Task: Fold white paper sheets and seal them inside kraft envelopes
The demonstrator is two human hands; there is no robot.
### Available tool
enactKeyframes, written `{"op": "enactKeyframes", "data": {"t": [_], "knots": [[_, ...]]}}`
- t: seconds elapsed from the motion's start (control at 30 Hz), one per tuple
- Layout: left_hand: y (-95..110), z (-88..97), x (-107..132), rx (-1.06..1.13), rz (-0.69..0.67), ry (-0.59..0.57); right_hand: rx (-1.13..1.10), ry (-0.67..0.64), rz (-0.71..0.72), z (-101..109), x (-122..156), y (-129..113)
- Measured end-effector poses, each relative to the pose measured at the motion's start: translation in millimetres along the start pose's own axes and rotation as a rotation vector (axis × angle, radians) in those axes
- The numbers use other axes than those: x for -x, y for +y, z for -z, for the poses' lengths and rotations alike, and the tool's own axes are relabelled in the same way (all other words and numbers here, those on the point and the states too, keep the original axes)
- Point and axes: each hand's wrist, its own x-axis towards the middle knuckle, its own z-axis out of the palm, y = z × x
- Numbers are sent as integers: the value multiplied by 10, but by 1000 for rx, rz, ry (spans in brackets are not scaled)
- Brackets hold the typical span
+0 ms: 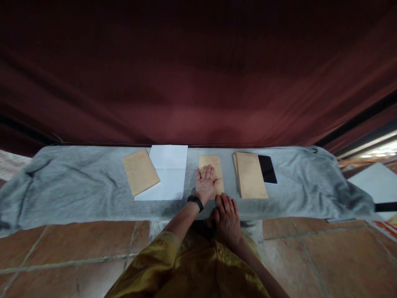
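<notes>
My left hand [206, 182] lies flat, fingers stretched out, on a brown envelope [211, 163] in the middle of a grey cloth [77, 186]. A black band circles that wrist. My right hand [228, 217] rests open at the cloth's near edge, just below the envelope, holding nothing. A stack of brown envelopes [250, 174] lies to the right. To the left, a single brown envelope [140, 171] partly overlaps white paper sheets [167, 174].
A black flat device [267, 169] lies beside the envelope stack. A dark red curtain [198, 74] hangs behind the cloth. Brown floor tiles [62, 248] show in front. A white sheet [376, 184] sits at the far right.
</notes>
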Motion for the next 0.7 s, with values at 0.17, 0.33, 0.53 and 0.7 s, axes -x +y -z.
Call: {"op": "enactKeyframes", "data": {"t": [0.17,0.33,0.53,0.7], "knots": [[175,-41,-66,58,-54,0,19,36,4,-60,33,2],[200,-90,-86,62,-109,23,24,28,5,-67,33,1],[132,-104,-26,14,-114,44,30,17,2,-87,38,15],[50,-69,80,-21,-83,67,31,7,22,-113,48,40]]}}
